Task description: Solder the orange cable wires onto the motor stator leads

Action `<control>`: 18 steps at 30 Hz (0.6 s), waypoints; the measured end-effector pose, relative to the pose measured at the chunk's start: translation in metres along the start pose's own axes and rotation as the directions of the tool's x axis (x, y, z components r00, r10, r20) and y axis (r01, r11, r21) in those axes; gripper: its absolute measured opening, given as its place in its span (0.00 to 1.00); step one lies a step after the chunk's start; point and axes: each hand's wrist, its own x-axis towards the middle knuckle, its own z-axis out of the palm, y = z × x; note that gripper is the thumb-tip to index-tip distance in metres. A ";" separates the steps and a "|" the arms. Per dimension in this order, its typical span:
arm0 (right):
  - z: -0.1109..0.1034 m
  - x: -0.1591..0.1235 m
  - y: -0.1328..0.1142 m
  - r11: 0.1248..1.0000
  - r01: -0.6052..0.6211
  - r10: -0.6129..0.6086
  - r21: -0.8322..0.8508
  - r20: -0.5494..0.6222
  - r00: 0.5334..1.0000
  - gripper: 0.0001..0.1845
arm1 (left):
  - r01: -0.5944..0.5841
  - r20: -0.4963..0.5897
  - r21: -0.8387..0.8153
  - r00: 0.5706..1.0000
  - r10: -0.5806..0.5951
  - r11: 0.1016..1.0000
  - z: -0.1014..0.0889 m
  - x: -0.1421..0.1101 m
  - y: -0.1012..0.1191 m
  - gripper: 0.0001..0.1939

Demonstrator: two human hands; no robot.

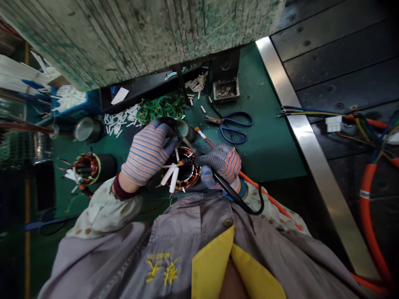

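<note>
My left hand (pixel 148 151), in a striped knit glove with dark fingertips, is shut around a dark metal cylinder (pixel 185 129) above a copper-wound motor stator (pixel 181 174). White insulating sleeves (pixel 168 176) stick out of the stator's windings. My right hand (pixel 222 164), gloved the same way, grips a black corded tool (pixel 229 192), probably a soldering iron. Its tip is hidden near the stator. A second wound stator (pixel 84 168) rests on a black cylindrical holder (pixel 106 168) to the left.
Blue-handled scissors (pixel 235 128), a small metal tray (pixel 226 90), green circuit strips (pixel 160 109) and loose white sleeves (pixel 118 122) lie on the green mat (pixel 268 153). A steel edge strip (pixel 299 137) borders it. Orange cable (pixel 369 207) runs along the right.
</note>
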 end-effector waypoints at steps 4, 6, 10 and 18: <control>0.001 0.000 0.000 1.000 -0.002 0.002 -0.007 -0.013 1.000 0.23 | 0.004 0.004 0.045 1.000 -0.004 0.999 0.000 0.002 0.003 0.10; 0.003 0.000 0.000 1.000 0.000 0.000 -0.017 -0.029 1.000 0.23 | -0.009 -0.022 0.056 1.000 0.011 0.998 0.003 0.002 0.002 0.09; 0.005 -0.002 0.002 1.000 0.020 -0.021 -0.015 -0.028 0.999 0.21 | -0.023 -0.092 0.063 0.995 0.028 0.998 0.013 0.000 0.000 0.10; 0.002 -0.003 -0.001 0.999 -0.035 0.034 -0.004 -0.040 0.999 0.19 | -0.078 -0.200 -0.165 0.979 0.044 0.983 0.025 -0.003 -0.019 0.07</control>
